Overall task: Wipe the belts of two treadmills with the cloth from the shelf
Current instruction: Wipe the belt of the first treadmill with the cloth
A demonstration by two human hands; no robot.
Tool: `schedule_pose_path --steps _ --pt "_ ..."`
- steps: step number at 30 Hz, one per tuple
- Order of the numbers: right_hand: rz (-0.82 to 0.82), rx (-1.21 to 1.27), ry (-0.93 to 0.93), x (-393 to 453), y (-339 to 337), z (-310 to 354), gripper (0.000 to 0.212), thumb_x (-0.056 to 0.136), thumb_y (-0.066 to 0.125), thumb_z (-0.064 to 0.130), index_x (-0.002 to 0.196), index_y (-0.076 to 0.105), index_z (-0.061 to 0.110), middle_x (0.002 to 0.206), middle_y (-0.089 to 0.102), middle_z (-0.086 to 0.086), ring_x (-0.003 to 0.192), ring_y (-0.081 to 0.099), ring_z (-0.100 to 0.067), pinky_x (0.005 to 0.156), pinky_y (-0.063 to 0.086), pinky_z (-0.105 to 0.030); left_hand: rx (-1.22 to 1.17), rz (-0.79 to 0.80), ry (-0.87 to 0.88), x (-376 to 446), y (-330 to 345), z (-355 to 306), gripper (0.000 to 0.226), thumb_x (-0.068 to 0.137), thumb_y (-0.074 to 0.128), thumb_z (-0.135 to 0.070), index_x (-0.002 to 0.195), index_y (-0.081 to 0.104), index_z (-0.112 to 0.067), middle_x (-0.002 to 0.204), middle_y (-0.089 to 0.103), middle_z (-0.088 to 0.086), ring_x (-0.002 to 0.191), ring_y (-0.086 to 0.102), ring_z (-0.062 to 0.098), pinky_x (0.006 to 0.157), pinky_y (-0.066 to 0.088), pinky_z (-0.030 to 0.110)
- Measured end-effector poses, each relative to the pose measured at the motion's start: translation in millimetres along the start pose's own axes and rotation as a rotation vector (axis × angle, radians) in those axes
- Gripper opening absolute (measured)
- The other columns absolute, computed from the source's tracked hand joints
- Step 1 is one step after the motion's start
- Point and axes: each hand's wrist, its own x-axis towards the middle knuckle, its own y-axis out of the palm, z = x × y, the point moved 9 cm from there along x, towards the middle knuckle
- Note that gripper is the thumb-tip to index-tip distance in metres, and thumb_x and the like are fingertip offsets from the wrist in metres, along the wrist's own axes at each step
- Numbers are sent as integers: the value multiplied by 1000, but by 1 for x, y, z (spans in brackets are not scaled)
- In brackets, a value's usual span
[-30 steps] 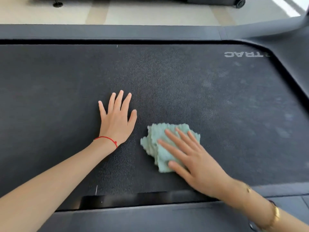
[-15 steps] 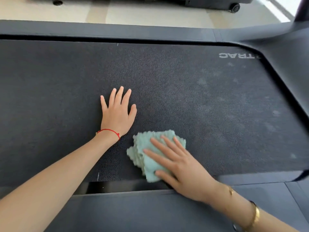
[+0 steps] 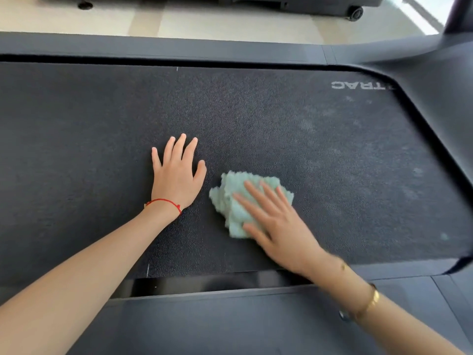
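Note:
A dark textured treadmill belt point(image 3: 268, 119) fills most of the view, with pale dusty smudges on its right part. A crumpled pale green cloth point(image 3: 230, 198) lies on the belt near the middle. My right hand point(image 3: 279, 224) presses flat on the cloth with straight spread fingers and covers its right half. My left hand point(image 3: 176, 175) rests flat on the bare belt just left of the cloth, fingers straight, a red string at the wrist.
Grey side rails point(image 3: 230, 321) run along the near edge and the far edge point(image 3: 163, 49) of the belt. The motor cover point(image 3: 445, 80) curves round at the right. Beyond lies a light floor with the wheeled base point(image 3: 355, 12) of another machine.
My right hand slid the cloth toward the near edge and then back away from it and to the right. My left hand has stayed flat in the same spot.

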Motion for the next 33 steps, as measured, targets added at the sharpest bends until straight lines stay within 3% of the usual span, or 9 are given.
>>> schedule_pose_path --steps 4,9,11,15,19,21,24,28,33 --pt "62 12 -84 -17 -7 -9 52 103 30 50 153 19 40 163 9 11 151 8 -16 123 4 -37 -8 8 2 0 0 -1 56 102 35 -39 155 29 -20 163 22 5 152 12 24 121 3 57" --pt "-109 -12 330 47 -29 -112 59 98 26 56 152 28 32 162 18 0 150 13 -28 121 2 -39 -2 14 0 0 1 0 57 102 34 -40 154 29 -20 163 22 5 152 13 24 121 3 57" --pt "-142 -56 437 59 -28 -115 55 101 29 49 153 28 30 162 18 -3 150 12 -32 120 3 -44 -8 6 2 0 0 0 56 101 36 -39 154 31 -20 162 24 6 151 15 25 121 4 57" --pt "-71 -38 152 33 -8 -36 56 100 24 49 152 30 30 161 22 -1 149 16 -31 122 5 -46 -19 -11 4 0 -1 -1 55 101 39 -37 153 33 -19 161 26 7 151 16 26 121 6 58" --pt "53 -3 -82 -19 -5 1 52 104 31 48 154 19 38 163 10 10 151 4 -16 123 1 -38 -17 -7 1 -1 -2 -1 55 101 37 -37 153 32 -19 162 25 6 151 15 25 121 4 57" --pt "54 -14 -66 -14 -12 -25 52 103 30 50 153 21 38 163 12 9 151 10 -17 123 6 -40 -13 -3 2 -1 -2 -2 56 102 36 -37 154 31 -19 162 24 6 151 14 25 121 3 56" --pt "-61 -34 154 24 -28 -96 58 98 26 54 151 32 29 161 24 -2 148 23 -29 121 11 -45 -10 6 5 -2 -1 -2 56 102 35 -38 154 30 -19 163 23 6 151 14 25 121 3 56" --pt "-142 -37 520 64 -36 -145 55 102 31 47 153 26 30 163 17 -4 150 11 -32 122 2 -46 -3 6 2 -1 -1 -2 57 101 34 -39 154 30 -19 163 23 6 151 14 25 122 4 56" --pt "-79 -23 185 39 -11 -51 57 98 26 51 152 31 30 161 23 -1 149 17 -31 122 5 -46 -15 -20 11 -2 -1 -1 55 101 37 -38 153 33 -18 161 27 7 150 17 26 121 6 58"
